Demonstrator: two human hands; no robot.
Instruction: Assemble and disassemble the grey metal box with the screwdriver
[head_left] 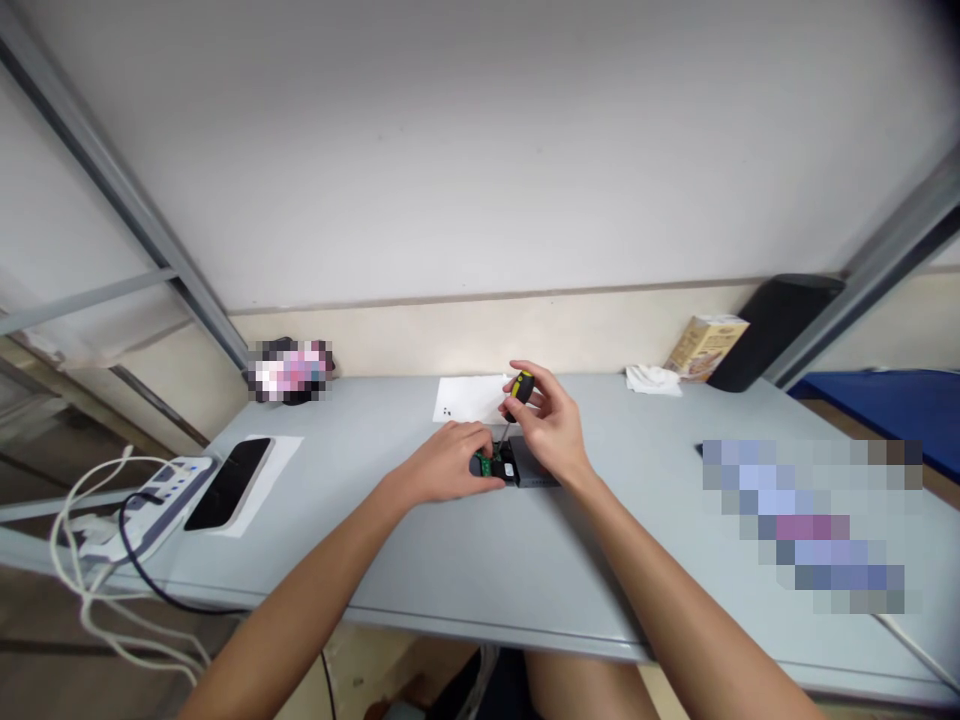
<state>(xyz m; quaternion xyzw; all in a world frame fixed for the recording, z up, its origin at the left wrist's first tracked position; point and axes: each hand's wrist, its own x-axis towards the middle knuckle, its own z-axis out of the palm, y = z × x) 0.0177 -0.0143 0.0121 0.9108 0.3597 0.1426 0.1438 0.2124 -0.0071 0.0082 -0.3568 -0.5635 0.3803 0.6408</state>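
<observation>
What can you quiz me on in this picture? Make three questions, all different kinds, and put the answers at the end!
1. Pick one: the screwdriver is held in which hand?
A) Left
B) Right
2. True or false: the phone is standing upright against the wall.
3. Fill in the colour: the circuit board by the fingers of the left hand is ____.

Key:
1. B, the right hand.
2. False, it is lying flat.
3. Green.
</observation>
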